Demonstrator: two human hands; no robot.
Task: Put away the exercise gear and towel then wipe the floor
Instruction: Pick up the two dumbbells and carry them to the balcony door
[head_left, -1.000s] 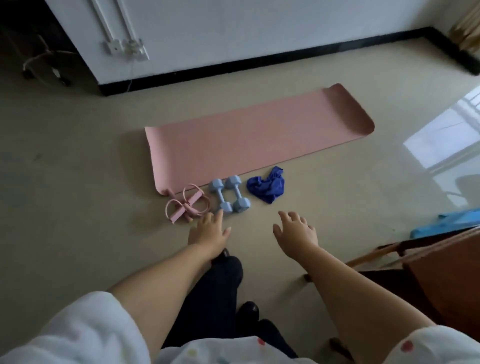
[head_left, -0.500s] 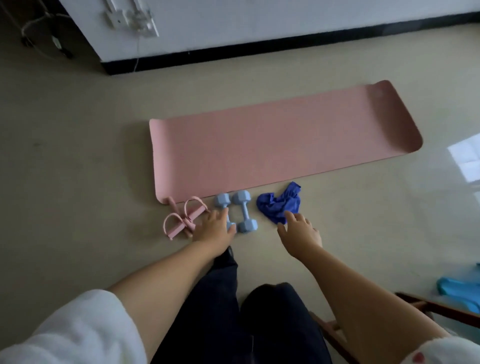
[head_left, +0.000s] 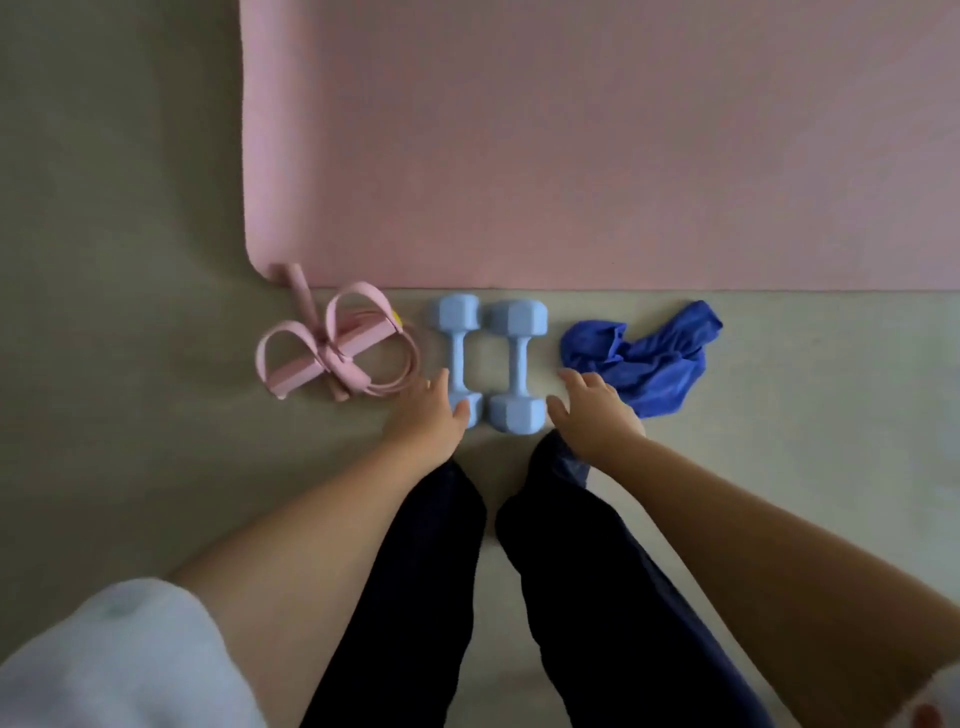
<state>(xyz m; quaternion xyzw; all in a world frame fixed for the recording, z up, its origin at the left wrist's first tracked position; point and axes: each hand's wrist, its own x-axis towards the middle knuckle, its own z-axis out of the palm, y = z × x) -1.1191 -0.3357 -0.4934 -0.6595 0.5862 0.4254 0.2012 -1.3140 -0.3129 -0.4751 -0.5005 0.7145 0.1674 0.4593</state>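
A pink exercise mat (head_left: 597, 145) lies flat on the floor and fills the upper view. Along its near edge lie a pink pedal puller with a pink skipping rope (head_left: 332, 351), two light-blue dumbbells side by side (head_left: 457, 353) (head_left: 517, 358), and a crumpled blue towel (head_left: 644, 358). My left hand (head_left: 428, 415) hovers open at the near end of the left dumbbell. My right hand (head_left: 595, 410) is open just right of the right dumbbell, over the towel's near-left corner. Neither hand holds anything.
The beige floor (head_left: 119, 260) stretches to the left of the mat. My legs in dark trousers (head_left: 426, 571) stand just behind the dumbbells, between my two forearms.
The view has dropped and closed in on the gear. Both hands moved forward from short of the items to beside the dumbbells, the right one reaching the towel's corner.
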